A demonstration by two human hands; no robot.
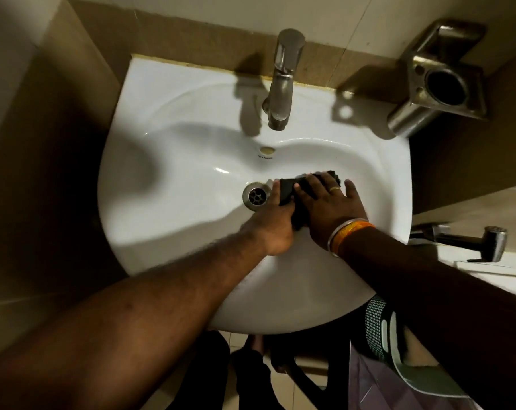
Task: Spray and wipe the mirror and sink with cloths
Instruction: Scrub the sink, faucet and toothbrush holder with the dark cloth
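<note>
So, taking the drain (pixel 255 197) as reference: the sink (pixel 162 161) was white, and its bowl left of the drain carried only shadow. Your left hand (pixel 273 223) sat just right of the drain, thumb nearly touching the drain ring, fingers wrapped around the near end of the dark cloth (pixel 302 190). The cloth lay on the bowl floor right of the drain, bunched between both hands. Your right hand (pixel 330 207) was further right, fingers spread flat and pressing down on the cloth, nothing gripped; ring on one finger, bangles (pixel 347 233) at the wrist. The faucet (pixel 281 81) stood behind the drain, spout over the overflow hole (pixel 266 150). A metal holder (pixel 441 81) hung on the wall far right of and behind the drain, and a hand sprayer (pixel 484 239) hung right of the sink rim.
</note>
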